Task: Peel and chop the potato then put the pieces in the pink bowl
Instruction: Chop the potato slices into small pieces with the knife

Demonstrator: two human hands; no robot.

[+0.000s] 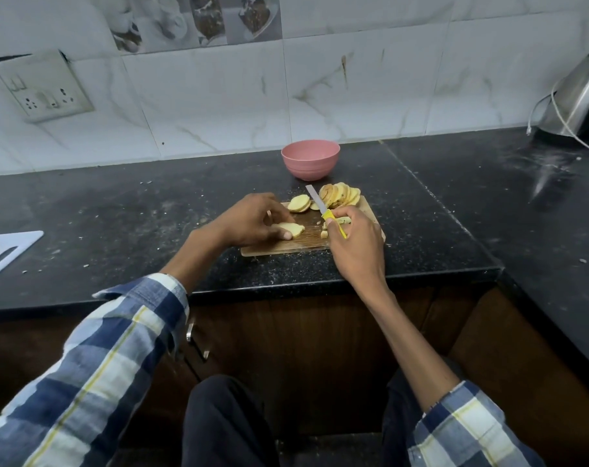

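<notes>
A wooden cutting board [279,248] lies on the black counter. On it my left hand [252,220] pinches a small stack of potato slices [294,228]. My right hand [355,242] grips a yellow-handled knife [323,208], its blade raised and pointing away toward the bowl. A fanned row of potato slices [341,194] sits at the board's far right, another small stack of slices [299,202] at the far middle. A few small cut pieces [324,233] lie by my right hand. The pink bowl [310,159] stands behind the board, its inside hidden.
A white cutting board [6,251] lies at the counter's left edge. A steel kettle [579,99] with a white cord stands at the back right. A wall socket [40,87] is on the tiled wall. Crumbs dot the counter.
</notes>
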